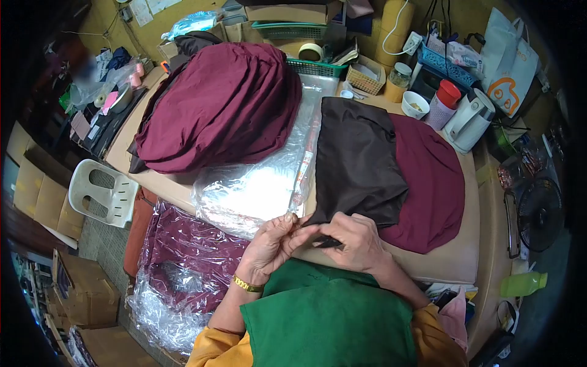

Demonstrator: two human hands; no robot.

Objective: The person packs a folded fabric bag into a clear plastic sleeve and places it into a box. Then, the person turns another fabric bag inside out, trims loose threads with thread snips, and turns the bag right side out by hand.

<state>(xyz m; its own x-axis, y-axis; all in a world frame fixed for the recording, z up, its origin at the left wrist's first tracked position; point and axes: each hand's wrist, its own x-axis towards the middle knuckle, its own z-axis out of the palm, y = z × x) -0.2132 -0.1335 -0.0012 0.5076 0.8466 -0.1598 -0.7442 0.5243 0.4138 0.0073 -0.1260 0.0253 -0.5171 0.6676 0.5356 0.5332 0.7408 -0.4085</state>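
Note:
Both hands meet at the table's front edge, by the near left corner of a black cloth. My left hand is closed, thumb and fingers pinched at the corner of the cloth. My right hand is closed too, its fingers curled on a bit of the same black cloth. The black cloth lies flat over a folded maroon cloth. A large maroon fabric pile rests at the left on the table. Between the two lie clear plastic bags.
A white kettle, a white bowl and a red-lidded container stand at the back right. Green baskets are at the back. Maroon cloth in plastic sits at the front left, near a white chair.

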